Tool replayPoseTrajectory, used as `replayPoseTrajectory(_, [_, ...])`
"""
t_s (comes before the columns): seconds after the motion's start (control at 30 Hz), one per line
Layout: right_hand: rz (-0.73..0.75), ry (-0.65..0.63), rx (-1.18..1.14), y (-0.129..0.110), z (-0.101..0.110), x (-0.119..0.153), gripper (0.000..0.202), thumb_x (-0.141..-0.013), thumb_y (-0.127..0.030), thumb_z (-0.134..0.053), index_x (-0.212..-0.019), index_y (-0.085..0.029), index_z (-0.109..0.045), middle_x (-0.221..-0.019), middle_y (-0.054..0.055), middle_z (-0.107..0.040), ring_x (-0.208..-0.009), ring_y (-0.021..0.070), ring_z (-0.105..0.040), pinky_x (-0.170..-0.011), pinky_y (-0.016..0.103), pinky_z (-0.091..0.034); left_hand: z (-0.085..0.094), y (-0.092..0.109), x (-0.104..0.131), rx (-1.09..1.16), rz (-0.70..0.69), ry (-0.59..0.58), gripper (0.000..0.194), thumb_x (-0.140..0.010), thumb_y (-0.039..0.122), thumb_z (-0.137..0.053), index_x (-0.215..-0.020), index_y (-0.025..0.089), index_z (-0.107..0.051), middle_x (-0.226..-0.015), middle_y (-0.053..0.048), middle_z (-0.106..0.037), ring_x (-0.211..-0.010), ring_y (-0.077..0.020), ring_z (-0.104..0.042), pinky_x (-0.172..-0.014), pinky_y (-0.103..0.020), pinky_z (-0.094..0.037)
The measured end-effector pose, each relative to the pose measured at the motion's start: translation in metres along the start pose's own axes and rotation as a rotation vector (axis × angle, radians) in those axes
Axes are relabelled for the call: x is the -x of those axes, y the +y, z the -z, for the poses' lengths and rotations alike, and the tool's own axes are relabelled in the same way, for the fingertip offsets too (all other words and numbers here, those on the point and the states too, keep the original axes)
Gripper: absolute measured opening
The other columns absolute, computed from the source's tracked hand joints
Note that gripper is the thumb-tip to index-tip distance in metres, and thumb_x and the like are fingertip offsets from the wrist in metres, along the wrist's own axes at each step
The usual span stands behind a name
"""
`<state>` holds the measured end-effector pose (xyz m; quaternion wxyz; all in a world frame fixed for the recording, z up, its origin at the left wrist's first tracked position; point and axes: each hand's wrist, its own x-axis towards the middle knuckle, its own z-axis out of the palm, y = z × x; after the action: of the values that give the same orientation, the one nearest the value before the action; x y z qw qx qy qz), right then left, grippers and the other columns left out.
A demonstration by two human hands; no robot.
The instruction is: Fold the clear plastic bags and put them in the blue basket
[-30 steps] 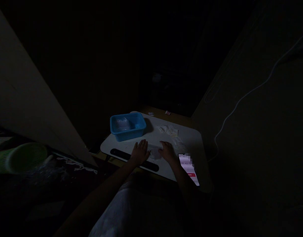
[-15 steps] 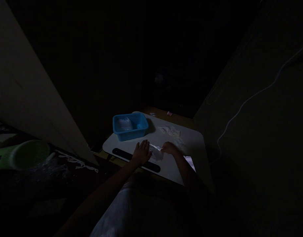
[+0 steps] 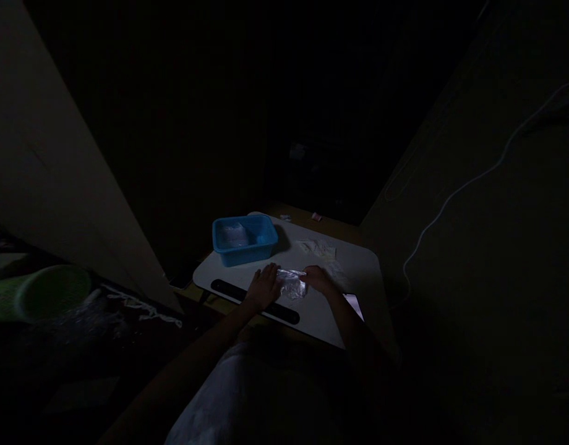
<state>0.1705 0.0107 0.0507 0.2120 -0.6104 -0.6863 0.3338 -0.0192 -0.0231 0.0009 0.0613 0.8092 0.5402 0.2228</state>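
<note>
A shiny, see-through plastic bag point(image 3: 292, 286) is stretched between my two hands just over the white table point(image 3: 319, 315). My left hand point(image 3: 263, 287) is at its left edge, back upward, with fingers drawn together on the plastic. Fingers of my right hand point(image 3: 316, 278) pinch the upper right corner. Above my left hand stands a blue plastic basin point(image 3: 247, 252) with a pale, plastic-like packet point(image 3: 235, 235) inside. Crumpled whitish plastic pieces point(image 3: 319, 248) lie beyond my right hand. The dim light hides fine detail of the fingers.
A phone with a lit screen point(image 3: 354, 305) lies by my right forearm. Along the table's near edge runs a dark slot point(image 3: 229, 288). A green basket point(image 3: 55, 290) lies on its side at the left. A white cable point(image 3: 451, 196) hangs along the right wall.
My left hand's fingers have gone from spread flat to drawn together at the bag's edge. The plastic looks tauter and catches more light. My right hand keeps its pinch.
</note>
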Motion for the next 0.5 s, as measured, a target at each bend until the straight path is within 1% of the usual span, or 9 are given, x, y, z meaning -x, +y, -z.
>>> replayPoseTrajectory(0.07, [0.025, -0.002, -0.059, -0.003, 0.002, 0.003, 0.008, -0.060, -0.012, -0.053, -0.053, -0.015, -0.053, -0.049, -0.005, -0.048, -0.050, 0.0082, -0.046, -0.046, 0.018, -0.031, 0.005, -0.008, -0.004, 0.139, 0.051, 0.038, 0.046, -0.088, 0.032, -0.023, -0.121, 0.008, -0.042, -0.126, -0.015, -0.044, -0.117, -0.0212, -0.040, -0.096, -0.036, -0.030])
replayPoseTrajectory(0.13, [0.050, -0.020, -0.118, -0.007, 0.006, 0.005, 0.005, -0.061, -0.013, -0.052, -0.057, -0.015, -0.053, -0.050, -0.005, -0.048, -0.049, 0.0075, -0.045, -0.046, 0.018, -0.031, 0.013, -0.015, -0.013, 0.277, 0.093, 0.054, 0.045, -0.087, 0.034, -0.024, -0.114, 0.009, -0.050, -0.117, -0.013, -0.053, -0.107, -0.0201, -0.049, -0.091, -0.032, -0.037])
replayPoseTrajectory(0.23, [0.081, -0.066, -0.192, -0.013, 0.014, 0.005, 0.003, -0.060, -0.017, -0.054, -0.058, -0.015, -0.054, -0.051, -0.005, -0.049, -0.048, 0.0067, -0.043, -0.047, 0.018, -0.032, 0.030, -0.019, -0.033, 0.428, 0.054, -0.014, 0.038, -0.082, 0.035, -0.036, -0.103, 0.012, -0.058, -0.108, -0.010, -0.059, -0.099, -0.0211, -0.053, -0.086, -0.031, -0.040])
replayPoseTrajectory(0.3, [0.092, -0.096, -0.220, -0.017, 0.020, 0.004, 0.006, -0.058, -0.020, -0.058, -0.057, -0.015, -0.055, -0.050, -0.006, -0.049, -0.047, 0.0065, -0.043, -0.047, 0.018, -0.032, 0.041, -0.015, -0.047, 0.544, 0.005, -0.117, 0.037, -0.075, 0.036, -0.048, -0.101, 0.012, -0.059, -0.105, -0.009, -0.061, -0.096, -0.0209, -0.054, -0.082, -0.029, -0.041])
replayPoseTrajectory(0.33, [0.096, -0.111, -0.234, -0.018, 0.023, 0.003, 0.008, -0.057, -0.021, -0.059, -0.057, -0.015, -0.055, -0.049, -0.006, -0.050, -0.047, 0.0066, -0.043, -0.047, 0.018, -0.032, 0.045, -0.011, -0.053, 0.620, -0.021, -0.210, 0.035, -0.071, 0.035, -0.054, -0.097, 0.012, -0.061, -0.099, -0.007, -0.063, -0.090, -0.0197, -0.056, -0.078, -0.027, -0.043])
replayPoseTrajectory(0.4, [0.095, -0.139, -0.304, -0.019, 0.028, 0.003, 0.011, -0.055, -0.024, -0.062, -0.058, -0.015, -0.056, -0.050, -0.005, -0.051, -0.048, 0.0069, -0.044, -0.047, 0.018, -0.033, 0.051, -0.002, -0.061, 0.757, -0.047, -0.422, 0.029, -0.063, 0.032, -0.062, -0.082, 0.011, -0.064, -0.079, -0.004, -0.065, -0.072, -0.0163, -0.058, -0.065, -0.023, -0.044])
replayPoseTrajectory(0.43, [0.089, -0.144, -0.368, -0.019, 0.030, 0.004, 0.013, -0.055, -0.025, -0.063, -0.060, -0.015, -0.057, -0.051, -0.005, -0.052, -0.048, 0.0071, -0.045, -0.047, 0.019, -0.033, 0.053, 0.003, -0.063, 0.820, -0.046, -0.505, 0.025, -0.060, 0.031, -0.064, -0.074, 0.010, -0.064, -0.068, -0.002, -0.064, -0.064, -0.0142, -0.056, -0.060, -0.022, -0.043])
replayPoseTrajectory(0.47, [0.077, -0.139, -0.453, -0.019, 0.030, 0.007, 0.015, -0.055, -0.027, -0.064, -0.061, -0.015, -0.057, -0.052, -0.005, -0.053, -0.049, 0.0075, -0.046, -0.048, 0.019, -0.034, 0.054, 0.007, -0.063, 0.879, -0.036, -0.555, 0.022, -0.058, 0.030, -0.065, -0.067, 0.010, -0.063, -0.060, -0.001, -0.061, -0.057, -0.0123, -0.054, -0.056, -0.021, -0.041])
replayPoseTrajectory(0.5, [0.059, -0.125, -0.556, -0.018, 0.030, 0.009, 0.018, -0.056, -0.029, -0.064, -0.064, -0.015, -0.058, -0.054, -0.004, -0.054, -0.051, 0.0081, -0.048, -0.049, 0.019, -0.035, 0.055, 0.012, -0.062, 0.936, -0.021, -0.569, 0.021, -0.057, 0.030, -0.066, -0.062, 0.010, -0.062, -0.054, 0.001, -0.058, -0.053, -0.0108, -0.051, -0.053, -0.020, -0.039])
